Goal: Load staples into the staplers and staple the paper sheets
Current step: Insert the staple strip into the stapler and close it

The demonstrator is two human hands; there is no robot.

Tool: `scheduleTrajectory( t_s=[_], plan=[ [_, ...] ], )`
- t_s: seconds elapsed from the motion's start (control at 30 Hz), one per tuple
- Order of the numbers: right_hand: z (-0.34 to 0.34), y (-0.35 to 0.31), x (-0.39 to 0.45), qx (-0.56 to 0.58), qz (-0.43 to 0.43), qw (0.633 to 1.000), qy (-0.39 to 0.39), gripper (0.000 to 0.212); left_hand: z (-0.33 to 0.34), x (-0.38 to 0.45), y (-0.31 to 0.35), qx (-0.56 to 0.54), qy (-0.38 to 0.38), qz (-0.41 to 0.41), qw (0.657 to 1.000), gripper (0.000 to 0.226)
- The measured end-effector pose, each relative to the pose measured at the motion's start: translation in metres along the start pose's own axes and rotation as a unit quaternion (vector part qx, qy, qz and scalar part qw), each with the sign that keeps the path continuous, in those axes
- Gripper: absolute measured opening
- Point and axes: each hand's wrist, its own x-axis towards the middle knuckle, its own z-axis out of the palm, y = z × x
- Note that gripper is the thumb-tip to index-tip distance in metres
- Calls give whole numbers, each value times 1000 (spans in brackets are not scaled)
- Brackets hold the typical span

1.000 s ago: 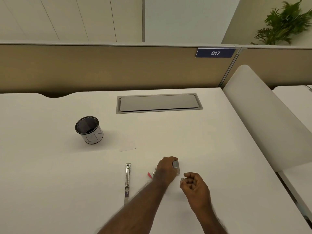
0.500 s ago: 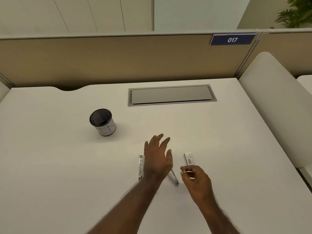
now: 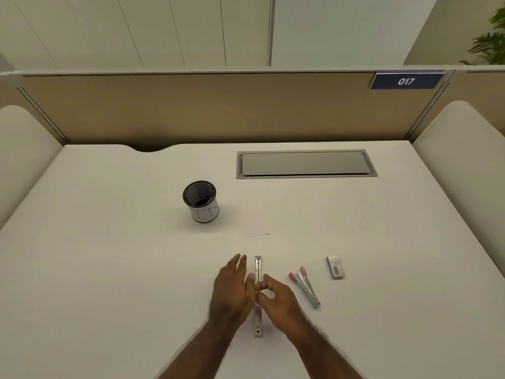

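A silver stapler (image 3: pixel 258 268) lies opened flat on the white desk (image 3: pixel 109 269), pointing away from me. My left hand (image 3: pixel 232 288) rests against its left side with the fingers stretched out and apart. My right hand (image 3: pixel 278 298) hovers over the stapler's middle, thumb and forefinger pinched on a small strip of staples (image 3: pixel 259 289). A second stapler (image 3: pixel 305 288), with pink parts, lies open to the right. Further right sits a small staple box (image 3: pixel 335 267). A white paper sheet (image 3: pixel 257 231) lies flat beyond the staplers, barely visible against the desk.
A black mesh cup (image 3: pixel 200 201) with a white label stands at the left back. A grey cable hatch (image 3: pixel 306 163) is set into the desk's far side. A beige partition (image 3: pixel 218 108) closes the back, and padded dividers stand at both sides.
My left hand let go of the staple box and moved left to the silver stapler. My right hand carried the staple strip left, over that stapler. The view shifted too.
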Motion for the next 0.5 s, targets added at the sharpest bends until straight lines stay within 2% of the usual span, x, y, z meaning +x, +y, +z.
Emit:
scheduleTrajectory(
  t_s=[0.07, 0.1, 0.2, 0.27, 0.4, 0.5],
  plan=[
    [1, -3, 1, 35, 17, 999, 11, 11, -1, -3, 3, -71, 5, -15, 997, 34],
    [1, -5, 1, 52, 29, 998, 13, 14, 0, -4, 5, -110, -8, -43, 993, 28],
    [0, -12, -2, 88, 49, 995, 21, 20, 2, 0, 10, -231, -41, -145, 961, 38],
    [1, -12, -2, 119, 54, 991, 14, 22, 8, 6, 9, -286, -51, -168, 942, 45],
    [1, -15, 0, 179, 62, 982, 14, 21, 6, 8, 14, -363, -61, -203, 908, 40],
    [0, -13, 1, 180, 65, 981, 12, 18, -6, 5, 17, -459, -83, -247, 850, 30]
  ],
)
